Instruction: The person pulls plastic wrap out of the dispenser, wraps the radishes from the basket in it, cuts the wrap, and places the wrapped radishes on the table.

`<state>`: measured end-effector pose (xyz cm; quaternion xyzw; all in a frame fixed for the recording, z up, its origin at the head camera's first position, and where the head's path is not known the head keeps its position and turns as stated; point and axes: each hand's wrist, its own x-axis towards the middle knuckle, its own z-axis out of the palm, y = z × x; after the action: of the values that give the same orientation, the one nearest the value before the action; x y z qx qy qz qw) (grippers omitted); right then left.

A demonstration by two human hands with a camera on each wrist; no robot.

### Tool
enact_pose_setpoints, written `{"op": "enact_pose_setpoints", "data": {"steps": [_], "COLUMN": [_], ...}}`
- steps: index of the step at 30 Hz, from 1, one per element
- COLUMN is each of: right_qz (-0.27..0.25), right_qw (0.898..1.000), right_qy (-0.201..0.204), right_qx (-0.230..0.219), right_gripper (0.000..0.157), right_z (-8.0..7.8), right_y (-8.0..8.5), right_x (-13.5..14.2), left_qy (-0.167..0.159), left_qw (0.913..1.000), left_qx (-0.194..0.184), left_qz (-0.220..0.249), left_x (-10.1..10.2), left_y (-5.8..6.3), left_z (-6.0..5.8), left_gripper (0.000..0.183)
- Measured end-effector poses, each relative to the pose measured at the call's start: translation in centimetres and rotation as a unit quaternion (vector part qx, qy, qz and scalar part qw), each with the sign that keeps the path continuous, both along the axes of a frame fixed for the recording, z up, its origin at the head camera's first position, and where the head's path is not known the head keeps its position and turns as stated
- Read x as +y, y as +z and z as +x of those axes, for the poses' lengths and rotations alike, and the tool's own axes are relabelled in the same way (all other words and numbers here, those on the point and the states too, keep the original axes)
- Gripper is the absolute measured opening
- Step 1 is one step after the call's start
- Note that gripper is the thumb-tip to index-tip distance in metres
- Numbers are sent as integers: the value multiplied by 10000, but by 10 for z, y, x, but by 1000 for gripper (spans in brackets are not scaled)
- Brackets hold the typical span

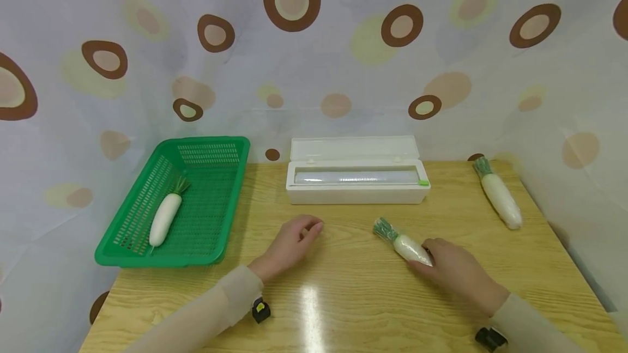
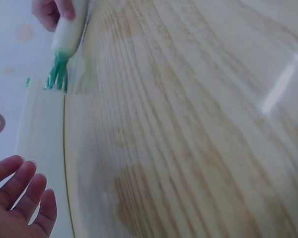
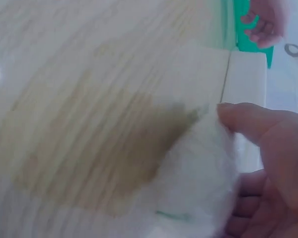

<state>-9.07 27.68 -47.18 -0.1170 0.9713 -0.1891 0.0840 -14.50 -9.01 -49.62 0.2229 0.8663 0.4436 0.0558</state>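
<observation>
My right hand [image 1: 456, 271] grips a white radish [image 1: 411, 249] wrapped in clear film, its trimmed green stems pointing toward the box. In the right wrist view the thumb lies along one side of the wrapped radish [image 3: 198, 173]. My left hand [image 1: 289, 247] is held over the table with loosely bent fingers and nothing in it. Nearest to it is a white cling film box [image 1: 358, 195], its lid raised and a roll of film inside. The left wrist view shows the fingers of the left hand [image 2: 25, 198] spread in front of that box.
A green basket [image 1: 223, 257] stands at the left with one unwrapped radish [image 1: 165, 219] in it. Another wrapped radish [image 1: 501, 200] lies at the far right of the wooden table [image 1: 353, 315]. A patterned cloth [image 1: 333, 70] hangs behind and along the sides.
</observation>
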Motion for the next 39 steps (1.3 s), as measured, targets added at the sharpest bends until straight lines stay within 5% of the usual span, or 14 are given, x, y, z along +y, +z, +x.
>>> {"op": "enact_pose_setpoints", "data": {"steps": [6,14,20,26,39], "right_qz": [-54,-120,-42,441,715], "right_qw": [9956,9832,9893,9872,9808], "right_qy": [-119,-629,-1141,-1463,-1812], "right_qx": [923,1710,907,467,84], "right_gripper": [53,53,66,83,72], "right_z": [-12,-54,-84,-110,-136], "right_y": [30,56,46,18,-17], "right_x": [19,71,101,117,121], "left_qy": [150,264,300,296,303], "left_qw": [9997,9985,9983,9984,9980], "left_qx": [164,416,383,338,434], "left_qz": [-121,-247,-316,-341,-345], "left_x": [-9,-15,-16,-16,-17], "left_y": [0,2,1,-1,-2], "left_z": [-2,-3,-2,0,2], "left_gripper": [38,36,34,36,35]}}
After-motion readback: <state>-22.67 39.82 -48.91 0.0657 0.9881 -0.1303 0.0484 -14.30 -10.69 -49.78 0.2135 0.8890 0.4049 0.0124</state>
